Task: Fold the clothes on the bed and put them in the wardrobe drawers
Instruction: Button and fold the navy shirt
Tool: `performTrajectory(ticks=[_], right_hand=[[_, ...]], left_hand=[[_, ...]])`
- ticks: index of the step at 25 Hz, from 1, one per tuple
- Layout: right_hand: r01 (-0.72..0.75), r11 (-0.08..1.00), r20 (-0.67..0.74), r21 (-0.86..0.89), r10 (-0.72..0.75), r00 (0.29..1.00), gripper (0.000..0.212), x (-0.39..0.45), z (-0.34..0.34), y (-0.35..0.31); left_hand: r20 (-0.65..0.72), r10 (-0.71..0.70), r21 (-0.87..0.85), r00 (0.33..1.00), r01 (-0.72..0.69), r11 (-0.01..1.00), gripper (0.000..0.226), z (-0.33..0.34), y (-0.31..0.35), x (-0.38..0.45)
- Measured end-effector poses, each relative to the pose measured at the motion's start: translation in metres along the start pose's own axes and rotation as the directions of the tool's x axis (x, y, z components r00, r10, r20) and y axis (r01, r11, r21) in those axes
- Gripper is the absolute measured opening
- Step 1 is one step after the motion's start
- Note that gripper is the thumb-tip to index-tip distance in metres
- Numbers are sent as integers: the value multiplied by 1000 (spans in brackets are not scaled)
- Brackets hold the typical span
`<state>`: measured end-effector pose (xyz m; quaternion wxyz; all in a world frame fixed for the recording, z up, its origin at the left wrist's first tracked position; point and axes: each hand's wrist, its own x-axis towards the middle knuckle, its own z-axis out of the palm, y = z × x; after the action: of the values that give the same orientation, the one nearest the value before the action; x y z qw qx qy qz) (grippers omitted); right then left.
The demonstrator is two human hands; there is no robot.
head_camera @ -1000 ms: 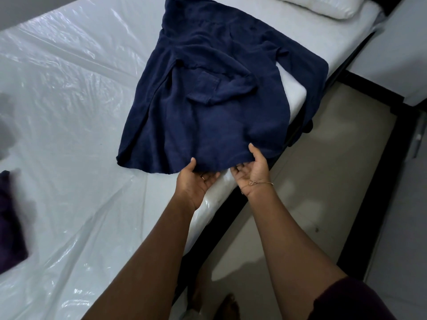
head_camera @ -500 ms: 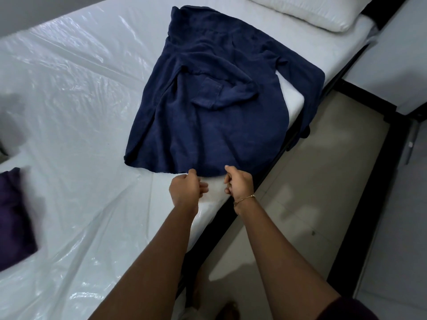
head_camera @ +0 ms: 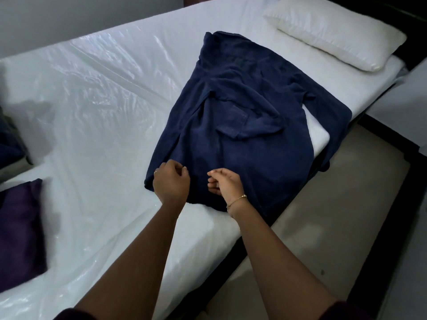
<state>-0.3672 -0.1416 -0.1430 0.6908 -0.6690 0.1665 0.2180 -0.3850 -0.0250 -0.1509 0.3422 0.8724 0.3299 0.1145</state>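
- Two hands hover over the near hem of a navy shirt (head_camera: 233, 125) spread on a bed (head_camera: 97, 93), seen from the head camera; the left hand (head_camera: 171, 184) and the right hand (head_camera: 227, 184) both show loosely curled fingers, and neither plainly pinches cloth, though whether the left fingertips touch the fabric cannot be told.
- The shirt lies mostly flat along the right side of the bed, collar toward the far end, chest pocket up, with one sleeve and part of the right edge spilling over the mattress side toward the floor (head_camera: 335, 215).
- Soft, light and limp, the cloth would likely sag and crease when lifted; the hem corners or the shoulder seams look like the surest places to take hold.
- A clear plastic sheet (head_camera: 76, 72) covers the left part of the bed and could let fabric slide.
- A folded dark purple garment (head_camera: 20, 229) rests at the near left; a white pillow (head_camera: 335, 31) sits at the far right, apart from the shirt.
- No wardrobe is in view.
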Motion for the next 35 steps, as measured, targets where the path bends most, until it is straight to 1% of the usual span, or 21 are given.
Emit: performTrajectory(ticks=[2,3,4,5,6,7,9,12,14,15,16,17,18,19,20,22,24,26,28,31,35], right_hand=[[122,974,-1,-191,-124,992,15,25,14,-4],[240,893,5,-381,-258,966,12,38,20,-4],[377,712,58,-592,-429,901,10,50,25,-2],[489,447,167,-749,-587,792,12,62,29,2],[530,188,286,-827,-670,685,22,74,35,7],[519,-10,386,-855,-679,624,35,85,43,12],[506,-239,532,-829,-616,581,49,99,59,22],[640,-301,683,-707,-527,506,43,107,88,34],[709,-226,692,-668,-539,480,46,109,104,32],[733,-69,629,-677,-571,527,43,111,113,22],[691,210,500,-692,-551,668,40,112,122,7],[510,565,336,-648,-389,858,37,116,128,-13],[221,854,177,-471,-154,972,38,123,131,-32],[-43,967,96,-249,68,993,42,131,129,-45],[-206,976,85,-64,211,974,46,139,125,-52],[-286,953,119,98,274,954,43,149,120,-62],[-223,961,133,161,203,970,50,154,114,-65],[-103,958,52,269,93,994,67,159,108,-73],[-2,938,-36,347,16,999,71,165,95,-88],[82,968,-30,237,-77,997,67,179,70,-108],[214,975,-70,64,-209,975,62,198,56,-131]], left_hand=[[18,69,135,997,-71,988,21,2,-6,24],[60,76,204,995,-87,975,29,1,-9,34],[110,86,270,990,-114,956,35,1,-13,43],[158,97,332,983,-145,932,38,0,-17,51],[193,92,379,977,-161,911,37,-1,-21,60],[203,77,399,976,-155,904,31,-3,-25,70],[147,9,369,989,-64,927,17,-10,-26,90],[10,-89,269,996,83,959,18,-24,-29,120],[16,-11,285,1000,6,958,22,-30,-33,130],[37,38,290,999,-47,956,22,-30,-36,133],[61,93,287,994,-107,952,22,-30,-37,133],[94,139,276,986,-160,948,24,-28,-38,133],[129,186,256,974,-214,943,28,-26,-36,131],[167,244,229,955,-278,933,31,-22,-34,128],[204,314,195,927,-353,915,32,-18,-32,124],[249,437,137,864,-478,868,32,-12,-26,115],[315,546,150,777,-608,779,28,-7,-20,106],[424,607,147,672,-712,687,25,-2,-21,94],[501,623,115,601,-760,640,24,6,-24,86],[564,553,120,613,-724,679,26,16,-13,74],[688,324,165,649,-575,802,20,26,17,71]])
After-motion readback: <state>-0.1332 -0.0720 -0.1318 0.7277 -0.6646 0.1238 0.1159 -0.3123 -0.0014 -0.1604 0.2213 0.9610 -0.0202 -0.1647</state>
